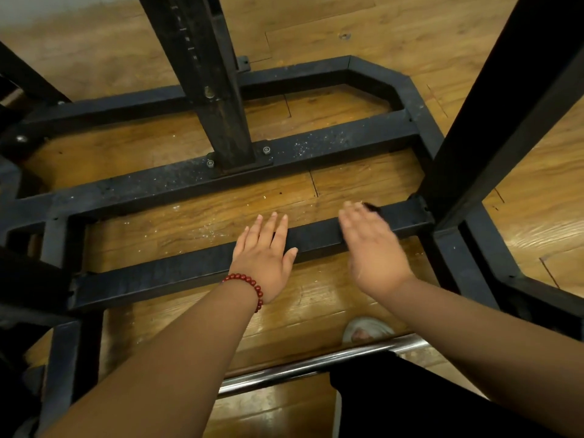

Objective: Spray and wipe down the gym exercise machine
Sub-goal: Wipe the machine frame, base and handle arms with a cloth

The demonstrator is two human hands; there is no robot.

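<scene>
The exercise machine's black steel base frame (177, 270) lies flat on a wooden floor, with several cross bars. My left hand (264, 251), a red bead bracelet at its wrist, is over the nearest cross bar with straight spread fingers. My right hand (369, 251) is blurred, flat and open above the same bar further right, with a small dark thing at its fingertips that I cannot make out. No spray bottle or cloth shows. White specks dot the middle cross bar (309, 147).
A black upright post (211, 90) is bolted to the middle cross bar. A thick black diagonal beam (505, 99) crosses the right side. A chrome bar (316, 365) runs low in front, with a white shoe (366, 330) behind it. Wooden floor (347, 26) surrounds the frame.
</scene>
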